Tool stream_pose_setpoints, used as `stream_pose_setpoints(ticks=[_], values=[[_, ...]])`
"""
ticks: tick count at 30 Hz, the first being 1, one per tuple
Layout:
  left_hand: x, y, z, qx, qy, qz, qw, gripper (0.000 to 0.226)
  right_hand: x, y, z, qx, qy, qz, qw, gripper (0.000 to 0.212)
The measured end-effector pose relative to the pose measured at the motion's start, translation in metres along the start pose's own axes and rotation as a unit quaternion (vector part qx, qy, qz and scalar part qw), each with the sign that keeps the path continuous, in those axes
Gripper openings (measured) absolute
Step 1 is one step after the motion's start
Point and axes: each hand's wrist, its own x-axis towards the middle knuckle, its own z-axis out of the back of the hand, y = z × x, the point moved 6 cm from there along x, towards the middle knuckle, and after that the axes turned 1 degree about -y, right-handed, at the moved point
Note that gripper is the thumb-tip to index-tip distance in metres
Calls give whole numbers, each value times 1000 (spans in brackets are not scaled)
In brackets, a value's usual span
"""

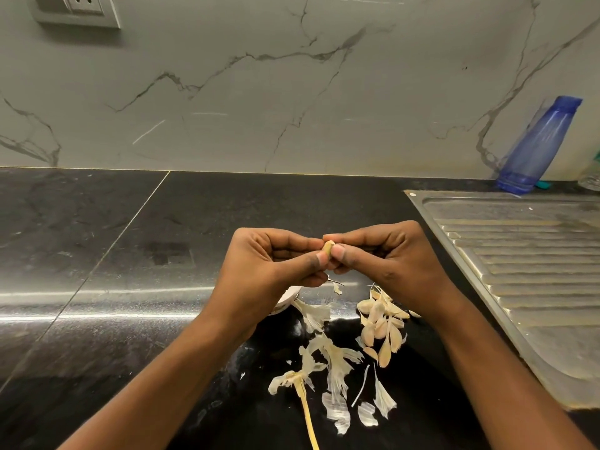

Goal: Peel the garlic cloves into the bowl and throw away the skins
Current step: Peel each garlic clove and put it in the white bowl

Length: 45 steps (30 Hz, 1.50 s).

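Note:
Both hands meet above the black counter and pinch one small garlic clove [328,247] between thumbs and forefingers. My left hand [276,264] holds it from the left, my right hand [386,254] from the right. Under my left wrist a pale bowl [287,297] shows only as a sliver of rim. A heap of unpeeled cloves [381,323] lies on the counter below my right hand. Loose papery skins [331,365] and a dry garlic stem [306,407] are scattered nearer to me.
A steel sink drainboard [526,254] runs along the right side. A blue plastic bottle [539,144] stands at the back right against the marble wall. The black counter [113,254] stretches to the left. A wall socket [78,8] is at top left.

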Motion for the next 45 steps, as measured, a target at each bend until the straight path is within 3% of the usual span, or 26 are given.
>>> stream_pose_setpoints(ticks=[19, 27, 35, 40, 45], values=[[0, 4, 0, -17, -18, 0, 1000, 19, -1, -1, -5, -58, -20, 37, 997, 24], [3, 0, 3, -53, -18, 10, 998, 37, 0, -1, -3, 8, -45, 12, 999, 22], [4, 2, 1, -5, -6, -22, 1000, 32, 1, -1, -5, -16, -40, 10, 999, 23], [5, -1, 3, 79, -12, -68, 994, 30, 0, -1, -3, -46, -37, 19, 998, 22], [6, -1, 3, 70, 3, -62, 996, 28, -1, 2, -1, -65, -44, 36, 996, 15]])
